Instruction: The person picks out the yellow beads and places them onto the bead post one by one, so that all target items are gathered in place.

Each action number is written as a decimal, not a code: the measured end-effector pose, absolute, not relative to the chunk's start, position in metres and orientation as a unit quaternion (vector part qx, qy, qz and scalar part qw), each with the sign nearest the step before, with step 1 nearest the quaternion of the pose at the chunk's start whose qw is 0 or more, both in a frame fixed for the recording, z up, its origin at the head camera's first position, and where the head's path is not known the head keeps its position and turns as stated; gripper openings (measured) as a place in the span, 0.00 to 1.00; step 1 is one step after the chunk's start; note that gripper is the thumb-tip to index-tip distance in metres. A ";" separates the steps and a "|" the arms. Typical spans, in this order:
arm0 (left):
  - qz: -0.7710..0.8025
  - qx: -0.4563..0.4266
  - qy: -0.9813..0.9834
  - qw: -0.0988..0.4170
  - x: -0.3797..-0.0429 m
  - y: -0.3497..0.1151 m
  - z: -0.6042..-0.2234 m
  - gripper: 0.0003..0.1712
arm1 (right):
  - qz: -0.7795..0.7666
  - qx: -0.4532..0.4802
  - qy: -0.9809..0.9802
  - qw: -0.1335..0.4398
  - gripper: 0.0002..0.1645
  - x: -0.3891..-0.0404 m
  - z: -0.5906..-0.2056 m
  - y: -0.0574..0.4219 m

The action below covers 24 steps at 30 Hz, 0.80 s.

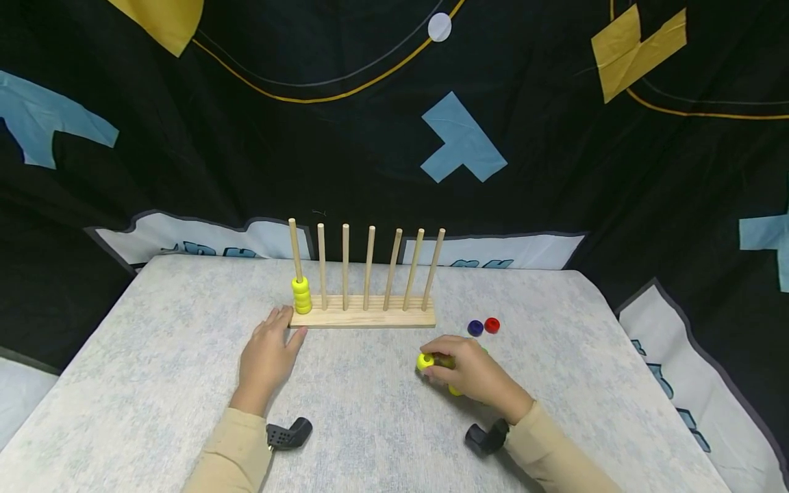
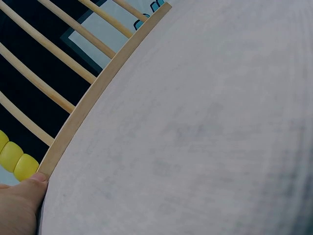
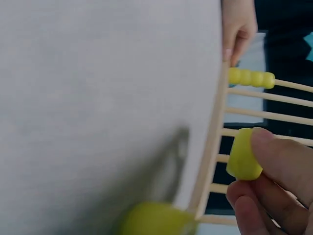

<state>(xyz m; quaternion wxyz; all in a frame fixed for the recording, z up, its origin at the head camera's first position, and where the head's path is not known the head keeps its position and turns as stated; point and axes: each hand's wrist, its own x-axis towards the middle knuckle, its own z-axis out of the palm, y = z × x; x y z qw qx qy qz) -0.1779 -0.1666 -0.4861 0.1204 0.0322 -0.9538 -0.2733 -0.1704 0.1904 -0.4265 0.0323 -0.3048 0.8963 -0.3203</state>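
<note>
A wooden peg rack (image 1: 364,318) stands on the table, with several yellow beads (image 1: 301,296) stacked on its leftmost peg. My left hand (image 1: 266,356) holds the rack's left end, its thumb (image 2: 36,183) at the front edge. To the right and nearer me, my right hand (image 1: 471,370) pinches a yellow bead (image 3: 244,155) between thumb and fingers, just in front of the rack. Another yellow bead (image 1: 455,390) shows under that hand, partly hidden. A bit of green (image 1: 485,350) peeks out behind the hand.
A dark blue bead (image 1: 475,328) and a red bead (image 1: 492,325) lie right of the rack. Several bare pegs (image 1: 370,267) rise from the base. Behind the table (image 1: 154,329) hangs a black patterned cloth (image 1: 308,157).
</note>
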 end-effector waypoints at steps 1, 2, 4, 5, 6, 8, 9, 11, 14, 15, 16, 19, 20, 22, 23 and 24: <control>-0.273 0.032 -0.954 0.121 -0.178 -0.167 -0.486 0.35 | -0.333 -0.305 0.892 0.030 0.20 -0.172 -0.423 0.189; -0.273 0.032 -0.954 0.121 -0.178 -0.166 -0.486 0.35 | -0.344 -0.305 0.888 0.026 0.20 -0.173 -0.420 0.186; -0.273 0.033 -0.954 0.122 -0.178 -0.166 -0.486 0.35 | -0.360 -0.304 0.882 0.016 0.19 -0.176 -0.414 0.181; -0.273 0.033 -0.954 0.121 -0.178 -0.166 -0.486 0.35 | -0.367 -0.302 0.880 0.012 0.19 -0.178 -0.410 0.178; -0.273 0.033 -0.954 0.121 -0.178 -0.166 -0.486 0.35 | -0.373 -0.302 0.877 0.010 0.18 -0.180 -0.407 0.175; -0.273 0.033 -0.954 0.121 -0.178 -0.166 -0.485 0.35 | -0.386 -0.298 0.873 0.010 0.18 -0.183 -0.401 0.168; -0.274 0.032 -0.954 0.121 -0.178 -0.166 -0.485 0.35 | -0.391 -0.299 0.871 0.010 0.18 -0.185 -0.398 0.165; -0.273 0.033 -0.954 0.121 -0.178 -0.166 -0.485 0.35 | -0.398 -0.304 0.865 0.009 0.18 -0.188 -0.390 0.157; -0.272 0.034 -0.954 0.122 -0.178 -0.166 -0.485 0.35 | -0.404 -0.318 0.858 0.004 0.19 -0.194 -0.377 0.146; -0.271 0.034 -0.954 0.121 -0.178 -0.166 -0.485 0.35 | -0.405 -0.324 0.855 0.001 0.19 -0.196 -0.373 0.142; -0.271 0.034 -0.954 0.121 -0.178 -0.166 -0.485 0.35 | -0.406 -0.328 0.853 -0.001 0.19 -0.198 -0.368 0.139; -0.272 0.034 -0.954 0.119 -0.179 -0.166 -0.485 0.35 | -0.411 -0.336 0.847 -0.005 0.20 -0.205 -0.354 0.131; -0.273 0.033 -0.954 0.118 -0.179 -0.166 -0.486 0.35 | -0.411 -0.341 0.846 -0.006 0.20 -0.207 -0.350 0.129; -0.273 0.034 -0.954 0.117 -0.179 -0.166 -0.486 0.35 | -0.406 -0.343 0.847 -0.010 0.20 -0.212 -0.340 0.125; -0.273 0.034 -0.954 0.116 -0.179 -0.167 -0.486 0.35 | -0.405 -0.345 0.847 -0.013 0.21 -0.214 -0.335 0.123; -0.273 0.034 -0.954 0.115 -0.179 -0.167 -0.486 0.35 | -0.405 -0.346 0.846 -0.015 0.21 -0.217 -0.331 0.121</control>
